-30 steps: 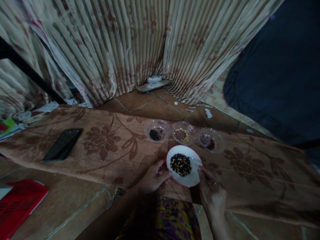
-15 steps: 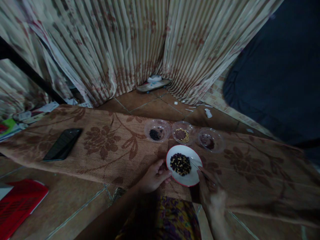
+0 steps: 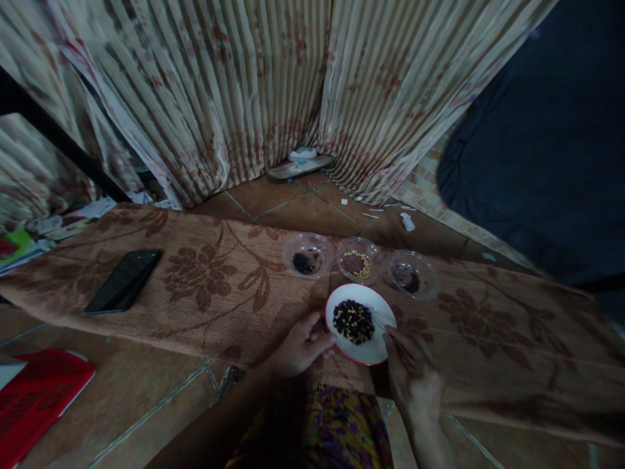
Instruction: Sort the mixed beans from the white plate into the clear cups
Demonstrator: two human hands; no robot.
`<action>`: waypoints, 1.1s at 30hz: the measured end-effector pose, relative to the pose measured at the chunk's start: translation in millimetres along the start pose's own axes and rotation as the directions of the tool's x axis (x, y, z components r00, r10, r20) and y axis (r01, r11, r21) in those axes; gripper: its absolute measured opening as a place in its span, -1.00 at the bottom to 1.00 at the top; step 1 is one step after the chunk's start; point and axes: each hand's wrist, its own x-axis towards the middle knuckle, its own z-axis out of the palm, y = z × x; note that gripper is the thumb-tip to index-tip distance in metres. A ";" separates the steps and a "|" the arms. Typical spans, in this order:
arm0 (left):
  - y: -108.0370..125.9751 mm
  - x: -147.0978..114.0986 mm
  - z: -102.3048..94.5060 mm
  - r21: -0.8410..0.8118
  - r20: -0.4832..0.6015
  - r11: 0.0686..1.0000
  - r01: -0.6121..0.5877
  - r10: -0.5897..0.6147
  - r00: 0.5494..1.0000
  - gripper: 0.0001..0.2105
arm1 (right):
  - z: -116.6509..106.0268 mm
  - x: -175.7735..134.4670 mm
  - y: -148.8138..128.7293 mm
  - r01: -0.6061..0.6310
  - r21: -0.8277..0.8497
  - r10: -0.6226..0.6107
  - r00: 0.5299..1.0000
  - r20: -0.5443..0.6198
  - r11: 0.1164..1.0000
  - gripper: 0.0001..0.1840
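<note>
Red-rimmed white plate [image 3: 374, 299] of mixed beans [image 3: 352, 322], held at the near side of the cloth-covered table [image 3: 273, 306].
Plate: round, shallow, white inside, thin red edge; whether it rests on the cloth or sits just above cannot be told. Beans: mostly black or very dark, yellow ones scattered among them, gathered in one heap left of the plate's centre, bare white surface to the right. Left hand [image 3: 301, 348]: thumb and fingers clamped on the plate's left rim. Right hand [image 3: 415, 374]: fingers closed around a slender metallic utensil [image 3: 379, 324], which crosses the plate's right rim, tip near the heap. Beyond the plate: three clear cups [image 3: 359, 243] in a row, holding black, yellow and dark reddish contents from left to right. Well left of the plate: a black phone [image 3: 124, 280], lying flat.
</note>
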 end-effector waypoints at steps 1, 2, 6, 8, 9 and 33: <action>-0.3 0.0 -0.1 0.003 0.000 1.000 -0.001 0.001 1.000 -0.56 | 0.1 0.1 -0.4 0.006 -0.003 -0.006 1.000 0.000 1.000 -0.71; -0.7 0.0 -0.4 0.008 0.002 1.000 -0.001 0.001 1.000 -0.56 | 0.2 0.2 -0.8 0.011 -0.011 -0.011 1.000 0.000 1.000 -0.71; -1.9 0.4 -1.4 0.024 0.011 1.000 0.000 0.000 1.000 -0.56 | 0.9 0.5 -0.2 0.012 -0.014 -0.012 1.000 0.007 1.000 -0.72; -1.9 0.5 -1.5 0.016 0.014 1.000 -0.003 0.002 1.000 -0.56 | 1.1 0.2 0.8 0.010 -0.003 -0.010 1.000 0.012 1.000 -0.72; -1.9 0.5 -1.5 0.011 0.014 1.000 -0.004 0.004 1.000 -0.56 | 1.2 -0.1 1.3 0.010 -0.002 -0.010 1.000 0.008 1.000 -0.72; -1.0 -0.2 -0.7 0.006 -0.003 1.000 0.017 -0.017 1.000 -0.57 | -10.1 -4.4 -9.8 -0.155 0.098 0.162 0.984 -0.069 0.983 -0.66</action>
